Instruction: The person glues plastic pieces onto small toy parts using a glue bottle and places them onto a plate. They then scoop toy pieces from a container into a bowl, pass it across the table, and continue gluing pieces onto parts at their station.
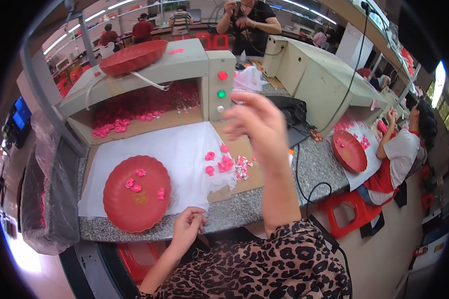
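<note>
My right hand (pixel 257 124) is raised in front of the machine's button panel, blurred by motion. Its fingers are curved and apart, with nothing visible in them. My left hand (pixel 188 225) hovers at the worktop's front edge, fingers curled in and thumb near them; whether they pinch anything is hidden. Left of it, a red scalloped plate (pixel 119 209) holds a few small pink figures (pixel 135 187) and a yellowish patch. The plate lies on a white cloth (pixel 184 144). More pink pieces (pixel 225 164) sit at the cloth's right side, beside a cluster of small white-and-pink bits (pixel 242 168).
A beige machine (pixel 177 67) with a red and a green button holds a heap of pink pieces (pixel 134 112) in its opening. Another red plate (pixel 134 57) rests on top. A plastic-lined bin (pixel 55 199) stands left. At right, a seated person (pixel 404 149) works by another plate (pixel 349 152).
</note>
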A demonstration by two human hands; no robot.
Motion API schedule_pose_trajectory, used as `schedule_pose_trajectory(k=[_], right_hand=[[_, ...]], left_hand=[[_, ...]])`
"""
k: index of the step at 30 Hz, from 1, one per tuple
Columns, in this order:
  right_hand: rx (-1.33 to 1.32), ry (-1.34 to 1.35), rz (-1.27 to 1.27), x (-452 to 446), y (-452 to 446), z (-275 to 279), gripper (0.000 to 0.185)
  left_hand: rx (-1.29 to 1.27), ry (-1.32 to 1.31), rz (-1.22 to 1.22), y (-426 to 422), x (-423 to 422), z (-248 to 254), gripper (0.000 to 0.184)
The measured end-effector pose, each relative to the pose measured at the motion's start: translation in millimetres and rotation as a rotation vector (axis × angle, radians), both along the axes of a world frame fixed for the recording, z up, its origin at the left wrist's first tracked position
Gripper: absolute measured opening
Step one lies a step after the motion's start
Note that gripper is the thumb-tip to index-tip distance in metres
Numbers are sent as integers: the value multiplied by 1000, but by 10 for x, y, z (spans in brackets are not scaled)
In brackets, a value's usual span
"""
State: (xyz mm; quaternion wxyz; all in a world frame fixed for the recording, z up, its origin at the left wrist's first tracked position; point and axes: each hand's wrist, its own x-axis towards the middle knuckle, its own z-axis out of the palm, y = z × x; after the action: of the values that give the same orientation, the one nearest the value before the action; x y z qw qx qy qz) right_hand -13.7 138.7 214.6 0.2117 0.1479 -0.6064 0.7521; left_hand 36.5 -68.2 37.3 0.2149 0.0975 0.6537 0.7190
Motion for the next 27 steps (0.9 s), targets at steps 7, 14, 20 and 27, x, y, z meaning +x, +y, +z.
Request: schedule_pose_trajectory(k=[7,14,20,27], right_hand=[[127,-306,-803,337,1825,-1442,14],[790,-465,-938,-106,2070,-1976,15],[1201,-523,-976,-238,1934,-1953,15],[1493,-597,-908,-266,1901,-1948,9]], left_hand=[[686,293,-923,93,131,1288,16],[866,362,-1233,768,231,1849,16],[898,242,-1285,975,195,1812,16],[897,191,-1323,1043,159,1755,17]])
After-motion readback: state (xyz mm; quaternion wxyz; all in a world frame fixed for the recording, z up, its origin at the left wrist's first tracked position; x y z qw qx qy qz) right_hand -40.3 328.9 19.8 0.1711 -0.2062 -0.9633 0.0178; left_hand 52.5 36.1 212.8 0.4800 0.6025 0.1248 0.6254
